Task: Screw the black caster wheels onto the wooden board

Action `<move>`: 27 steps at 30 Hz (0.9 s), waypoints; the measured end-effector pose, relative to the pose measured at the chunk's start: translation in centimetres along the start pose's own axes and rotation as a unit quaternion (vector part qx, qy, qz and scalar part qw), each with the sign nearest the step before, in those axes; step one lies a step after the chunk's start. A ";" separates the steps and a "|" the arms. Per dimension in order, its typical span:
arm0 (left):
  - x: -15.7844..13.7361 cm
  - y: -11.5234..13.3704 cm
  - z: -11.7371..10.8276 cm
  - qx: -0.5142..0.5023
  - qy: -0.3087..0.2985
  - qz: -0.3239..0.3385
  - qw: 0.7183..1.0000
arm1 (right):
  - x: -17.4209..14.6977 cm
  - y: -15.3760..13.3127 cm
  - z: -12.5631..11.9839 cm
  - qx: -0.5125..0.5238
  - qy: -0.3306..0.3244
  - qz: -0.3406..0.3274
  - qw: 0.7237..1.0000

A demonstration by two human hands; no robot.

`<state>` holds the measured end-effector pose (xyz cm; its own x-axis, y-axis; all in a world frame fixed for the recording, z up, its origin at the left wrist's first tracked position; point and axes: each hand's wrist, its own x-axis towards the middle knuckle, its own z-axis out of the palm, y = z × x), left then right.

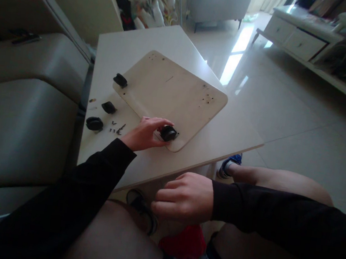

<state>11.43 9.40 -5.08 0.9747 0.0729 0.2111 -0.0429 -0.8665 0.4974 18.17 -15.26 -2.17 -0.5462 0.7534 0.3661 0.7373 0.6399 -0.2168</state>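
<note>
A pale wooden board [169, 83] with rounded corners and small drilled holes lies flat on the white table. My left hand [145, 134] grips a black caster wheel [168, 133] at the board's near corner, thumb and fingers around its sides. Another caster [120, 80] sits at the board's left corner. Two loose casters, one nearer [94, 123] and one farther [109, 107], rest on the table left of the board. Beside them lie several dark screws [118, 130]. My right hand [185, 196] is closed in front of the table edge, over my lap; its curled fingers hide whatever they may hold.
The white table [223, 129] has its near edge just in front of my knees. To the left stands a beige sofa [22, 127] with a dark item on it. A red cloth or bag [184, 243] is between my legs. A grey bench [218, 2] and white cabinet [298, 35] stand beyond.
</note>
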 end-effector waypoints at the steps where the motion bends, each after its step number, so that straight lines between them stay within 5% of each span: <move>1: 0.0 0.0 0.0 0.000 -0.001 0.000 1.000 | 0.0 0.0 0.0 0.000 0.001 -0.001 1.000; 27: 0.0 -0.5 -0.7 -0.034 -0.007 0.006 0.999 | 0.1 0.0 -0.1 0.005 0.007 -0.001 1.000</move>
<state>11.27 10.23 -4.74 0.9772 0.0549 0.2053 -0.0689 -0.8320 0.5505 18.15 -15.23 -2.09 -0.5416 0.7502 0.3793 0.7327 0.6424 -0.2245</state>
